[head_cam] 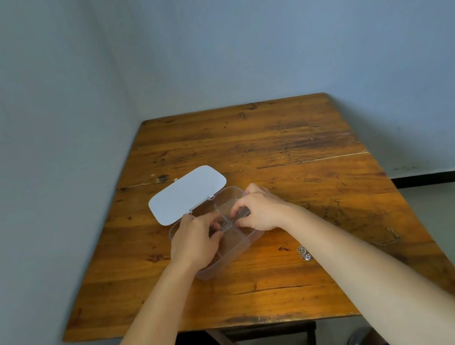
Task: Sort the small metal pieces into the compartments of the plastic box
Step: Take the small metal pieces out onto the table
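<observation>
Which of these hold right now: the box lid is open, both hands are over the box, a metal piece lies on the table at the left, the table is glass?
1. The lid of the plastic box is open. True.
2. The left hand and right hand are both over the box. True.
3. A small metal piece lies on the table left of the box. False: it lies to the box's right, near the right forearm.
4. The table is glass. False: it is worn wood.

One clear plastic box (230, 256) with one white lid (186, 194) stands on one counter (275, 141). Two hands work over it: left hand (195, 241), right hand (262, 211). One small metal cluster (304, 252) lies beside the box.
</observation>
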Demonstrator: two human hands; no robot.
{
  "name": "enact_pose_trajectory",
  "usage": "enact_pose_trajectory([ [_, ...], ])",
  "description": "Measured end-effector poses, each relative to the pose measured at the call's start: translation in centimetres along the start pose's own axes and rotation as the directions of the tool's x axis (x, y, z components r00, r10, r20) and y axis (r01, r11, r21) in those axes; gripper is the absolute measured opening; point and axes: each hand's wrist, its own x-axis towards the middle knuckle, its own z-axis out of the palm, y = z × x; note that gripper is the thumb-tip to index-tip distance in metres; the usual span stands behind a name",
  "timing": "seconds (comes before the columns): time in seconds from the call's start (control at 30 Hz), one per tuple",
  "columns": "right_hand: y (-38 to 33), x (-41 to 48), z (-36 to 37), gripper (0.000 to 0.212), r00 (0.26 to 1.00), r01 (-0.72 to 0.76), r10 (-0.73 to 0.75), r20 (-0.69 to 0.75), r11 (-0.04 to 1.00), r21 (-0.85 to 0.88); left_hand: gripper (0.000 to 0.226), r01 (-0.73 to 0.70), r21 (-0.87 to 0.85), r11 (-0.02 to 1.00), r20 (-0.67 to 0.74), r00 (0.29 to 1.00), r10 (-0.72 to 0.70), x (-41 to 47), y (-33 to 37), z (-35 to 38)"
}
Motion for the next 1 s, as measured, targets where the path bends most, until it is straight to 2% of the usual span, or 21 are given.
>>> enact_pose_trajectory([
  [0.17, -0.3, 0.0, -0.1, 0.027, 1.0, -0.013, 0.013, 0.014, 1.0, -0.014, 0.028, -0.033, 0.067, 0.997, 0.038, 0.999, 0.031, -0.1, 0.2, 0.1],
  [0.3, -0.2, -0.1, 0.8, 0.025, 0.997, -0.028, 0.032, -0.073, 0.998, 0.06, 0.022, 0.006, 0.029, 1.0, -0.057, 0.998, -0.004, -0.3, 0.4, 0.0],
  [0.47, 0.1, -0.6, 2.3, 0.021, 0.954, -0.001, 0.068, -0.293, 0.975, 0.223, 0.025, 0.074, -0.077, 0.994, -0.148, 0.985, -0.085, -0.6, 0.6, -0.3],
  [0.63, 0.4, -1.1, 2.2, 0.02, 0.941, 0.023, 0.09, -0.326, 0.944, 0.328, 0.019, 0.07, -0.239, 0.968, -0.201, 0.972, -0.12, -0.9, 0.9, -0.5],
  [0.77, 0.6, -1.3, 2.4, 0.019, 0.916, 0.051, 0.149, -0.374, 0.878, 0.475, 0.013, 0.06, -0.363, 0.93, -0.247, 0.956, -0.158, -1.2, 1.0, -0.6],
  [0.87, 0.8, -1.7, 2.0, 0.019, 0.904, 0.076, 0.175, -0.39, 0.833, 0.548, 0.013, 0.081, -0.514, 0.854, -0.2, 0.957, -0.211, -1.0, 0.8, -1.1],
  [1.0, 1.0, -3.0, 0.2, 0.011, 0.874, 0.147, 0.216, -0.436, 0.737, 0.66, 0.008, 0.12, -0.715, 0.688, -0.138, 0.941, -0.308, -0.9, 1.2, -2.8],
])
